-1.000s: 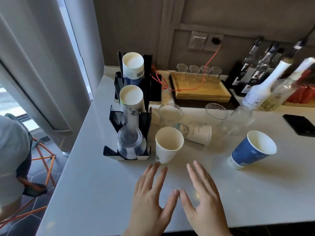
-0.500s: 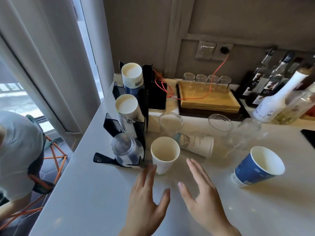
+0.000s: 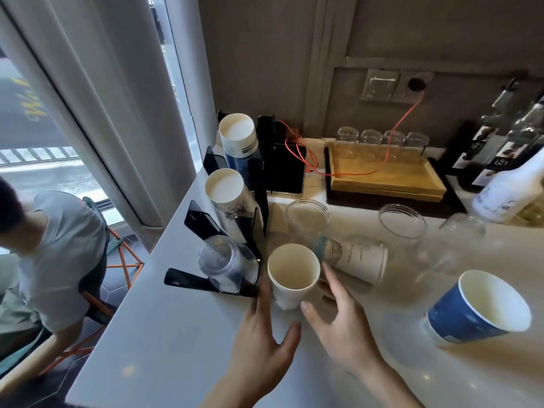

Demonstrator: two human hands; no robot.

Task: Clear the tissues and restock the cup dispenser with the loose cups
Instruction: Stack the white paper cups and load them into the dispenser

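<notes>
The upright white paper cup [image 3: 293, 275] stands on the tabletop [image 3: 176, 343] just beside the black cup dispenser [image 3: 232, 219]. Both hands have advanced from a second ago: the left hand [image 3: 262, 346] and right hand [image 3: 338, 322], fingers spread, now flank it. A grasp looks imminent; no tissues show.

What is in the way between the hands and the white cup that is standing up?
Nothing visible is. The left hand and right hand are open on either side of the upright white cup, with only bare counter between them and it.
</notes>
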